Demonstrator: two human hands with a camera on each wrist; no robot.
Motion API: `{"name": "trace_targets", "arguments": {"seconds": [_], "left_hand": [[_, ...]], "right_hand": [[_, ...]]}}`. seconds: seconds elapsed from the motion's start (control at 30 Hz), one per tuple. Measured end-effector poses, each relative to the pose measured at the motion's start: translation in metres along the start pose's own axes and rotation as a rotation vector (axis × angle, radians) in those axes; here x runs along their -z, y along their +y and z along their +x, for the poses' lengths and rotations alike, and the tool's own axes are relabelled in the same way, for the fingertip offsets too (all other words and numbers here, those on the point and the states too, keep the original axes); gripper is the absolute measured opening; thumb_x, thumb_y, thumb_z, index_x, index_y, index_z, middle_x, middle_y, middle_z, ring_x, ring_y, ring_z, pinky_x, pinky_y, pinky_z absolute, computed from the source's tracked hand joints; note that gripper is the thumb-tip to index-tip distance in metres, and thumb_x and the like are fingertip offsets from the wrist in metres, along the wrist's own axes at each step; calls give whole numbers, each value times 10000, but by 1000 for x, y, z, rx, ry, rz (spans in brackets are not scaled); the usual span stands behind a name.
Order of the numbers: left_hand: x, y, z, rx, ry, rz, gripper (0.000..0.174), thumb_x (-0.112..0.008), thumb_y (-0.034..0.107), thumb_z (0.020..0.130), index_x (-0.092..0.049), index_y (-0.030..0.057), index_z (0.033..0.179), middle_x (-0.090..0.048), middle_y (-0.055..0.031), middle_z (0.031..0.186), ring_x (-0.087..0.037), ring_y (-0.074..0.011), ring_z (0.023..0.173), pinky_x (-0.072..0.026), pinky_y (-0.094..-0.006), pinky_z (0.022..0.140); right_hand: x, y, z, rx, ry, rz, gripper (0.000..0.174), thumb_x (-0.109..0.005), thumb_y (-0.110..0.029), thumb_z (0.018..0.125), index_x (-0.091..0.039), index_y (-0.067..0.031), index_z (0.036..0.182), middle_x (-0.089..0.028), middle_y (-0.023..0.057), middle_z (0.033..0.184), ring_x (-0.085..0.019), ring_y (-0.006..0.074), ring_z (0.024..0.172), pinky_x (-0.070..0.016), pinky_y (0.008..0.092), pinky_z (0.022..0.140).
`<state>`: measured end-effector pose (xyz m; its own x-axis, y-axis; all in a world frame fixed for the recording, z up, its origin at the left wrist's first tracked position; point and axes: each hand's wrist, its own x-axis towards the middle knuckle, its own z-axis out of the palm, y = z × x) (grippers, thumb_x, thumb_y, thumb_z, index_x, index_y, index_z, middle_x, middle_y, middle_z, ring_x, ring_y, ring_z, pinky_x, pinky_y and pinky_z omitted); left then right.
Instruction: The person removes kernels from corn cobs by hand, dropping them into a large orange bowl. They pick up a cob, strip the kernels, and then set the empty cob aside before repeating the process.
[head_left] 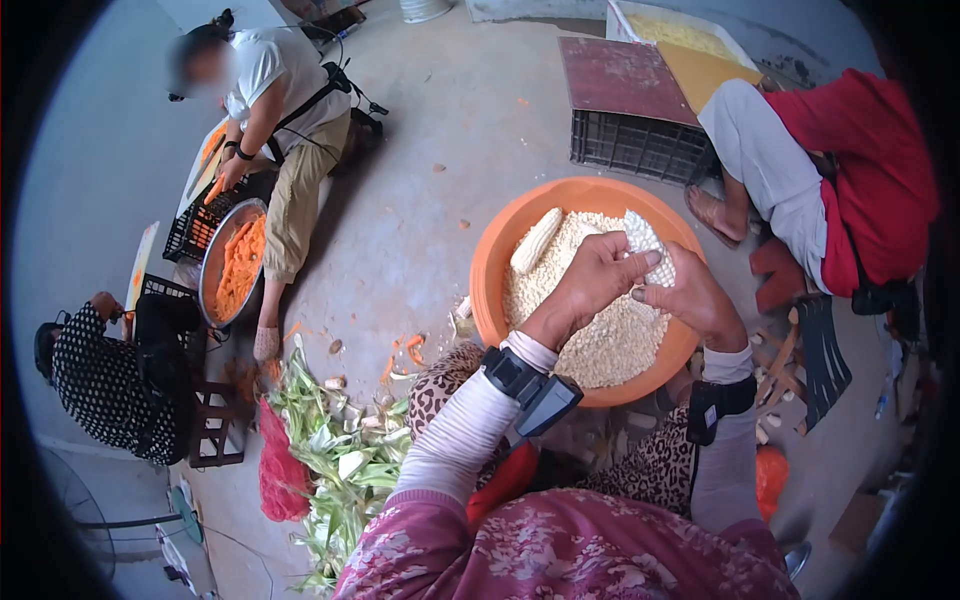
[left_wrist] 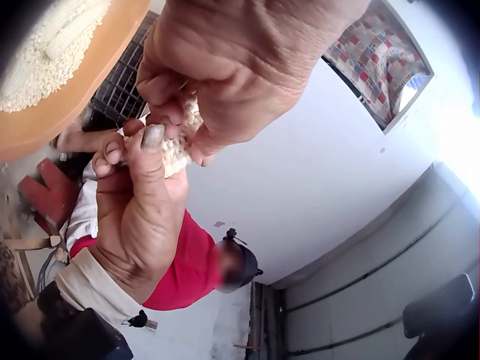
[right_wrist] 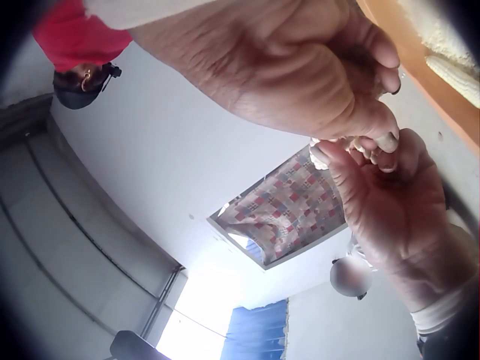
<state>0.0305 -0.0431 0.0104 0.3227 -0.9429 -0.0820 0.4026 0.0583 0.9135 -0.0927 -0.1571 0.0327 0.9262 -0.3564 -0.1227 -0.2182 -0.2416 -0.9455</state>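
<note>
Both hands hold a pale corn cob over an orange basin. My left hand grips the cob from the left, its thumb lying across the near side. From the right, my right hand curls its fingers round the same cob, and its thumb presses on the kernels in the left wrist view. Fingers of both hands hide much of the cob there. Loose white kernels fill the basin. A whole husked ear of corn lies on them at the far left side.
Green husks and a pink net bag lie on the floor at left. A person in red sits at right, near a black crate. At left, another person works over a bowl of orange strips.
</note>
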Motion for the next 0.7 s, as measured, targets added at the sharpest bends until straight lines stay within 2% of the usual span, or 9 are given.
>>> {"name": "trace_targets", "arguments": {"seconds": [0.23, 0.3, 0.33, 0.53, 0.63, 0.7], "left_hand": [[-5, -1, 1, 9, 23, 67, 219, -612, 193, 879, -586, 21, 1011, -581, 29, 801, -498, -23, 650, -412, -175, 555], [-6, -5, 4, -17, 41, 111, 225, -605, 186, 883, -573, 19, 1031, -587, 12, 843, -519, -37, 704, -433, -193, 595], [-5, -9, 5, -15, 42, 108, 225, -605, 186, 883, -573, 19, 1031, -587, 12, 843, -519, -37, 704, -433, -193, 595], [-5, -14, 5, -85, 17, 160, 233, -594, 168, 888, -553, 10, 1054, -596, -9, 902, -538, -51, 779, -447, -204, 641], [-7, -10, 2, -129, -8, 162, 217, -597, 170, 886, -550, 12, 1026, -588, -4, 878, -532, -55, 763, -443, -204, 633], [-8, -6, -1, -111, -5, 185, 188, -595, 166, 886, -549, 16, 991, -568, 13, 832, -517, -49, 733, -431, -198, 612]], "right_hand": [[0, -1, -1, -17, 13, 5, 404, -702, -104, 690, -511, 40, 1015, -575, 94, 929, -541, 149, 876, -445, 300, 781], [-1, -1, 0, 13, 79, -214, 406, -705, -110, 680, -514, 41, 1006, -583, 100, 931, -554, 158, 875, -446, 303, 777], [-1, 0, 0, 11, 77, -214, 406, -705, -110, 680, -514, 41, 1006, -583, 100, 931, -554, 158, 875, -446, 303, 777], [0, -5, -3, 73, -4, -36, 421, -675, -60, 703, -507, 41, 1076, -590, 96, 977, -559, 158, 920, -445, 300, 818], [3, 1, -2, 41, -60, 96, 441, -657, -34, 717, -493, 32, 1121, -588, 77, 988, -554, 148, 934, -443, 288, 831], [4, -1, -3, 11, -95, 195, 450, -672, -74, 718, -491, 23, 1118, -580, 63, 980, -554, 138, 912, -451, 278, 805]]}}
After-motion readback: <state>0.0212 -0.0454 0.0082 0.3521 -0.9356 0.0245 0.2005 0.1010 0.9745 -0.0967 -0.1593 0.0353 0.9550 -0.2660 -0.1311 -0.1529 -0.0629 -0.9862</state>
